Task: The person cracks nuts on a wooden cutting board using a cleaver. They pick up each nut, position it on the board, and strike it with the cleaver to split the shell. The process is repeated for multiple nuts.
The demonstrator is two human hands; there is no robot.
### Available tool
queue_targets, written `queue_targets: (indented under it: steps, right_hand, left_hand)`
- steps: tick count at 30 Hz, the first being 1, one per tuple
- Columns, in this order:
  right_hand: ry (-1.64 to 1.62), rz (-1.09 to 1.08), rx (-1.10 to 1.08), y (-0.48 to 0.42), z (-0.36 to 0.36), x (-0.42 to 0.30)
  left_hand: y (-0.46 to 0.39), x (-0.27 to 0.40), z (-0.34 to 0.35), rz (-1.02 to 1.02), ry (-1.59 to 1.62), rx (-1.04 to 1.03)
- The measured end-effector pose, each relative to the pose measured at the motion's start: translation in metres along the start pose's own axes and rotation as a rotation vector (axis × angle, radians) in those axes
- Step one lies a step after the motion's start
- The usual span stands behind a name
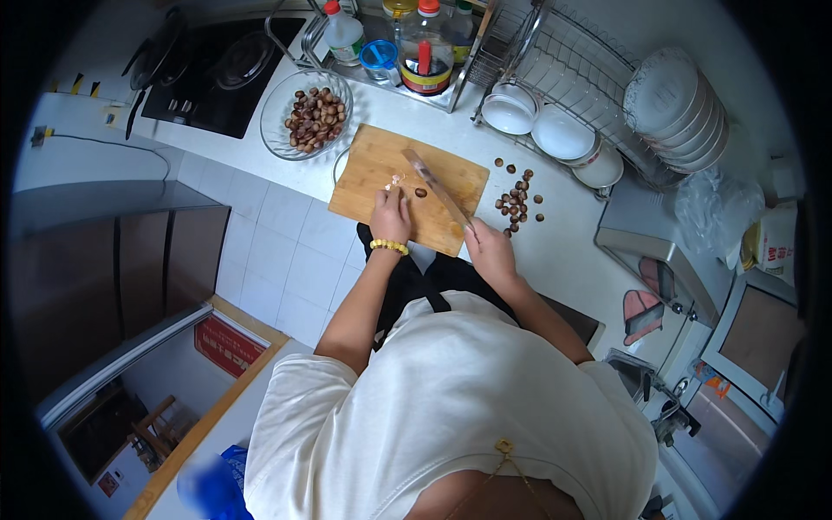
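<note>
My right hand (489, 250) grips the handle of a kitchen knife (437, 182). Its long blade lies diagonally over a wooden cutting board (374, 153), pointing away to the left. Left of the blade, a single brown chestnut (420, 193) rests on the wood. My left hand (391, 214) is at the board's near left part, fingers bent down beside some pale crumbs (394, 182). Whether those fingers pinch anything is hidden from above. On the counter right of the board lie several loose chestnuts (515, 203).
A glass bowl of chestnuts (316, 120) stands left of the board, near a black cooktop (224, 71). Bottles and jars (426, 55) fill a metal rack behind. A wire dish rack (572, 71) holds bowls at the right, and a sink faucet (669, 406) is lower right.
</note>
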State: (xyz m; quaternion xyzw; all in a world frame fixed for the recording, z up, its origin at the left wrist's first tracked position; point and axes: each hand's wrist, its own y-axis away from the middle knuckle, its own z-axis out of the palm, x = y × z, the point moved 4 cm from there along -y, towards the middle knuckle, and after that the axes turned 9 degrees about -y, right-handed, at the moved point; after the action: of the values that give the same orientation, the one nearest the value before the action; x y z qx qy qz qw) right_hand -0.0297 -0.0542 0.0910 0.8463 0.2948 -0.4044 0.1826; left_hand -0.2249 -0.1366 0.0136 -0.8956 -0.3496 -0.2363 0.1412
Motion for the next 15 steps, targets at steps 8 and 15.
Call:
queue_targets:
  steps: [8, 15]
  right_hand:
    - [0.187, -0.023, -0.098, -0.015, 0.034, 0.031]
    - [0.116, 0.032, -0.075, -0.009, 0.014, 0.013]
  left_hand:
    - [0.007, -0.02, -0.015, -0.088, 0.082, 0.053]
    - [0.005, -0.035, 0.016, -0.189, 0.284, 0.089]
